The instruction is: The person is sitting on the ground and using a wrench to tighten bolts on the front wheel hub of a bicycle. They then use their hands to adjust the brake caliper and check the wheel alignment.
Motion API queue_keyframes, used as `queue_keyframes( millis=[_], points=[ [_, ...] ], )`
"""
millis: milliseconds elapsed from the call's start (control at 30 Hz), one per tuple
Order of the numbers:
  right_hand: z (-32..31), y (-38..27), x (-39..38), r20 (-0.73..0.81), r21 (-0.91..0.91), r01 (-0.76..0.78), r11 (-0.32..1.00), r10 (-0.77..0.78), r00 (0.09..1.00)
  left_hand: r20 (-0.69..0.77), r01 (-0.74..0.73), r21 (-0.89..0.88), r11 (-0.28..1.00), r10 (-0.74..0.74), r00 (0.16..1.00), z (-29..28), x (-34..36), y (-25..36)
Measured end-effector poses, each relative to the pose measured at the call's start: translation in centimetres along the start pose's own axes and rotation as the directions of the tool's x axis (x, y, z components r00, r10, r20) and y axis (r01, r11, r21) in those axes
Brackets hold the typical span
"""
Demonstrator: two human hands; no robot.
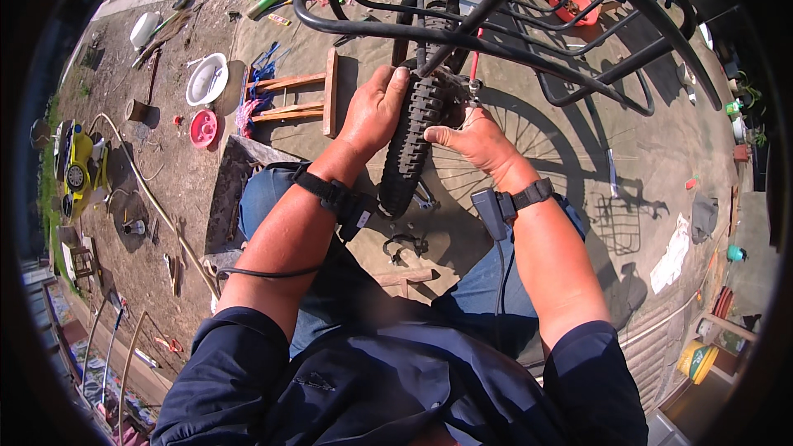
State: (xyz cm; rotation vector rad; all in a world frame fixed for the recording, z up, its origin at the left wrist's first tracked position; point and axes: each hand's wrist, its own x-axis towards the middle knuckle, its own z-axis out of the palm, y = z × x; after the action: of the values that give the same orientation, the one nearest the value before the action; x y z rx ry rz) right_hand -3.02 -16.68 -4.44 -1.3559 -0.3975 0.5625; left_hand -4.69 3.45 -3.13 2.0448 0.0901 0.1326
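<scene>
A bicycle wheel with a black knobby tyre (410, 140) stands between my knees, seen nearly edge-on. My left hand (376, 111) grips its left side, thumb pointing up along the tread and fingers mostly hidden behind it. On the right side my right hand (479, 144) holds the wheel lower down, its thumb pressed on the tread. The other right fingers are out of sight beside the tyre. A thin red rod or cable (474, 66) runs down to a small metal part just above my right hand. Over the wheel sits a black tubular metal rack (372, 30).
Left of the wheel lies a small wooden stool (330, 92) on its side. Beyond it are a white basin (207, 79), a red bowl (204, 128) and a yellow toy car (80, 167). A red basin (573, 2) sits at the far right. A white cloth (671, 256) lies right.
</scene>
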Motion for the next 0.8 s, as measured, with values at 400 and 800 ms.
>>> queue_keyframes(
  millis=[400,800],
  points=[
    [-0.1,0.3,0.1,0.031,0.099,-0.021,0.995,0.018,0.999,0.166,-0.034,-0.314,0.949,0.09,0.982,0.2,-1.5,0.9],
    [0.3,0.4,0.1,0.009,-0.052,0.037,0.998,-0.037,0.999,0.141,-0.015,-0.142,0.99,0.035,0.989,-0.4,-1.6,1.8]
  ],
)
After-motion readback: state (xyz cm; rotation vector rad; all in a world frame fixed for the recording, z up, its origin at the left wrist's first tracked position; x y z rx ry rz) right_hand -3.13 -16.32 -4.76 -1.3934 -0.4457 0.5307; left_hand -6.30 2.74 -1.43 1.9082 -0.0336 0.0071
